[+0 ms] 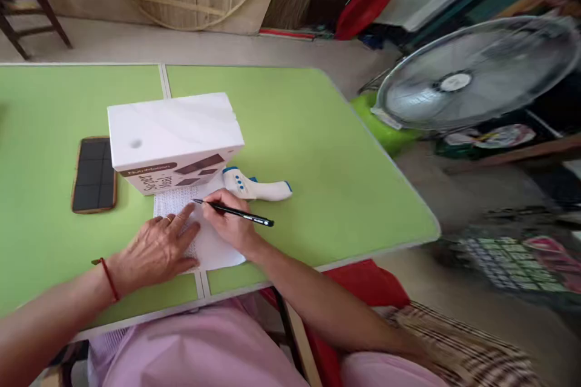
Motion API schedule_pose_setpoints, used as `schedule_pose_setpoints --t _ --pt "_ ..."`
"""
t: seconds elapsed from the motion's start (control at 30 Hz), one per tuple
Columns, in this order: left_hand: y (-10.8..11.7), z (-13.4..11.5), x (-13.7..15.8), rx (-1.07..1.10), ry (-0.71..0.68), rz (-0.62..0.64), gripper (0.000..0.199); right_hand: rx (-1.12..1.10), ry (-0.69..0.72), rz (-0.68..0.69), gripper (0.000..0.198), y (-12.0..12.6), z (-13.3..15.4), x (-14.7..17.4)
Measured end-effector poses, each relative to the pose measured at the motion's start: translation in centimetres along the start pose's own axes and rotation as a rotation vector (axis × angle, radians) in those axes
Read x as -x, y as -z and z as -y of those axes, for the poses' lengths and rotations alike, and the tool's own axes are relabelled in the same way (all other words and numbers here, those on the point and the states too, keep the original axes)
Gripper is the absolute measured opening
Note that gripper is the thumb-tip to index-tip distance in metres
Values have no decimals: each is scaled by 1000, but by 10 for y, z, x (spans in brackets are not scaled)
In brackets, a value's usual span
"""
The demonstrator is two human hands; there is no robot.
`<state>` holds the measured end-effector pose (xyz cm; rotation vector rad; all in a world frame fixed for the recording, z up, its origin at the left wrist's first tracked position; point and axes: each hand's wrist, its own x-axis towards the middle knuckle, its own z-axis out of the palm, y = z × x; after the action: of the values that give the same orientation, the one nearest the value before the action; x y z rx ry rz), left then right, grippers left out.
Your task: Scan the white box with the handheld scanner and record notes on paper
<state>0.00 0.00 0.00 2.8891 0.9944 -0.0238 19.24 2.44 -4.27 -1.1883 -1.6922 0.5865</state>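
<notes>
Pen (254,217) pinched in my right hand (231,221), fingers curled round it near the tip, which points at the paper (218,248) close by the fingertips of my left hand (158,248). It looks light, stiff and smooth, so I'd judge the lower barrel the surest hold. My left lies palm down, fingers spread, gripping nothing, over the closely written paper, which seems thin, easily creased. Just beyond stands the white box (177,130), a handheld thermometer (267,190) to its right, my phone (94,175) to its left, on the green table (340,163)
</notes>
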Motion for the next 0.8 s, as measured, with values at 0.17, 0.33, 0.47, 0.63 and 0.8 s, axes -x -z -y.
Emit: schedule_pose_setpoints --t 0.17,0.33,0.47,0.63,0.8 --pt "0 1 1 -2 -8 -1 47 -14 -31 1 6 0 -1 1" --pt "-2 2 2 -6 -18 -28 47 -40 -40 -10 6 -1 -3 1" --pt "0 1 2 -24 -27 -39 48 -47 -9 -14 5 -1 -2 1" --pt "1 1 2 -40 -35 -55 48 -28 -20 -7 6 -1 -1 0" --pt "0 2 2 -50 -30 -49 50 -21 -18 2 8 -1 -1 0"
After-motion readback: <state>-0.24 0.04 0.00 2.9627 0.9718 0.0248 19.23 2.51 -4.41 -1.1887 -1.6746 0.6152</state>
